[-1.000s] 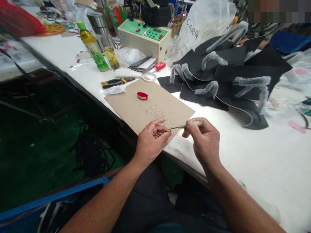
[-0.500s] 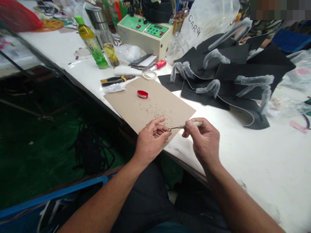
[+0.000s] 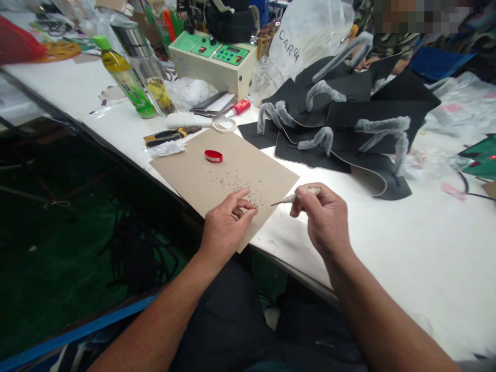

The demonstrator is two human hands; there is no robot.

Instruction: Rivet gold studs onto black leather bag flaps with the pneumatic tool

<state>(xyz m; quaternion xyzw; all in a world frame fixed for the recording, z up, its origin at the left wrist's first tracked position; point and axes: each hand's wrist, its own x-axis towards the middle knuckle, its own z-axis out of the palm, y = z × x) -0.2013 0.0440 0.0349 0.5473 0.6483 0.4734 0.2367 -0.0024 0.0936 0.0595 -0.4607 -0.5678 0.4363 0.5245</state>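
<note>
Between thumb and fingertips, my left hand (image 3: 225, 223) pinches a small gold-coloured metal piece (image 3: 254, 206); its exact kind is too small to make out. My right hand (image 3: 325, 214) is closed around the pale handle of a thin screwdriver-like tool (image 3: 289, 198), whose dark tip points left, apart from the gold piece. Under the left hand lies a brown cardboard sheet (image 3: 267, 173), scattered with many tiny dark screws or bits (image 3: 232, 181). A small red oval dish (image 3: 214, 156) sits on the sheet farther back.
Yellow-handled pliers (image 3: 166, 136), a tape roll (image 3: 225, 125) and a red-capped tube (image 3: 240, 107) lie behind the sheet. A green-capped bottle (image 3: 127, 82) and a cream control box (image 3: 211, 62) stand beyond. Black panels with wrapped handles (image 3: 325, 124) are piled right. Another person sits at the far right.
My left hand with the gold piece has drawn away from the tool's tip, which touched or nearly touched it before. The whole view has shifted slightly.
</note>
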